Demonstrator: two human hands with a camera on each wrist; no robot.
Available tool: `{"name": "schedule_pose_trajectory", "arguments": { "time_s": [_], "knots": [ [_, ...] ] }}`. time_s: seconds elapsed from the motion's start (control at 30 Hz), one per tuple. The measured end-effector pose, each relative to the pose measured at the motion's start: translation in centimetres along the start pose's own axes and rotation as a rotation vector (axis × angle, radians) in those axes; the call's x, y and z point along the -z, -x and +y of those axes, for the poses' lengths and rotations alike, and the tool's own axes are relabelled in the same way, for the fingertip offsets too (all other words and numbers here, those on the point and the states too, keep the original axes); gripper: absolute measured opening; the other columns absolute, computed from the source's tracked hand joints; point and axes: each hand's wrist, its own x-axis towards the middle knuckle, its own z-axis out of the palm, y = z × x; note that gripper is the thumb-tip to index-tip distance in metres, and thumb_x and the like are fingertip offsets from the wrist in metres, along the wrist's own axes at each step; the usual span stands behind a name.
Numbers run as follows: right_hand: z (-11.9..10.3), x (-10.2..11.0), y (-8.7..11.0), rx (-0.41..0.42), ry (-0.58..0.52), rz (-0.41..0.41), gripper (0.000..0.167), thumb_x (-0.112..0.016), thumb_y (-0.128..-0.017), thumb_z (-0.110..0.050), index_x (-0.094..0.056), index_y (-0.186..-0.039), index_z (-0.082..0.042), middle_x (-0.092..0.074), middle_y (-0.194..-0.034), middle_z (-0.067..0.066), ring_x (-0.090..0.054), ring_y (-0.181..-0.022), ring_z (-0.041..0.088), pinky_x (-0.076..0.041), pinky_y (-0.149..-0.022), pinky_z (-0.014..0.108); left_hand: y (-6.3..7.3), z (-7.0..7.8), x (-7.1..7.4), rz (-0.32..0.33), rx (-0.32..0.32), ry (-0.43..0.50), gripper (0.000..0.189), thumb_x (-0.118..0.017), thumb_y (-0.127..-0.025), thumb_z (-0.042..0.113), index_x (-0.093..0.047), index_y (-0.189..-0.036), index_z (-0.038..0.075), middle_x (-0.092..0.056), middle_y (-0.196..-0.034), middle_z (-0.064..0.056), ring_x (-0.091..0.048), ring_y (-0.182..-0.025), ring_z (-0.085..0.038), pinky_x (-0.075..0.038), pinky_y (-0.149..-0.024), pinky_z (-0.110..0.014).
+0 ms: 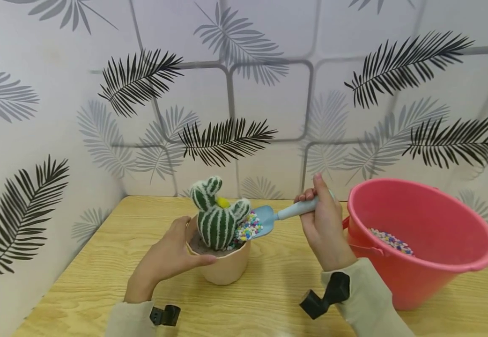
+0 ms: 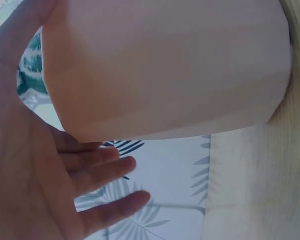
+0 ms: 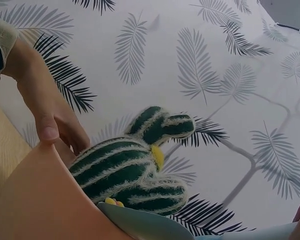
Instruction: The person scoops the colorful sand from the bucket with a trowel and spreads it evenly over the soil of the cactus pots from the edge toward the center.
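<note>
A knitted green-and-white striped cactus (image 1: 216,224) with a yellow flower stands in a pale peach flower pot (image 1: 227,267). My left hand (image 1: 166,255) holds the pot from the left, thumb along its near rim and index finger toward the back; its other fingers spread loosely beside the wall (image 2: 165,75). My right hand (image 1: 323,224) grips the handle of a light blue trowel (image 1: 266,220), thumb pointing up. Colourful pebbles (image 1: 249,227) lie on the trowel's blade, which tilts over the pot's right rim beside the cactus. In the right wrist view the blade (image 3: 145,222) overlaps the rim.
To the right stands a large pink bucket (image 1: 421,276) with more colourful pebbles (image 1: 391,241) inside, close beside my right forearm. Everything rests on a wooden table (image 1: 100,262). A wall with a leaf pattern (image 1: 269,103) rises right behind it.
</note>
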Motion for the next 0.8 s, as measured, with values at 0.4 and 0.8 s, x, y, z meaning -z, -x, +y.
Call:
{"name": "schedule_pose_trajectory", "arguments": {
  "time_s": [0.4, 0.8],
  "knots": [
    [-0.9, -0.5, 0.0, 0.022, 0.002, -0.035, 0.032, -0.054, -0.097, -0.021, -0.047, -0.067, -0.010, -0.046, -0.054, 0.000, -0.047, -0.054, 0.011, -0.038, -0.067, 0.023, -0.3, -1.3, 0.1, -0.039, -0.071, 0.107, 0.113, -0.077, -0.074, 0.050, -0.012, -0.151, -0.002, -0.021, -0.152, -0.027, -0.026, -0.139, -0.044, -0.029, -0.108, -0.059],
    [-0.3, -0.3, -0.1, 0.003, 0.007, -0.022, 0.025, -0.053, -0.097, -0.019, -0.050, -0.075, -0.009, -0.047, -0.055, 0.000, -0.047, -0.055, 0.012, -0.039, -0.067, 0.024, 0.2, 1.8, 0.1, 0.044, 0.016, -0.212, 0.113, -0.067, -0.068, 0.073, -0.031, -0.145, -0.002, -0.044, -0.138, -0.023, -0.056, -0.115, -0.038, -0.050, -0.086, -0.053]
  ]
}}
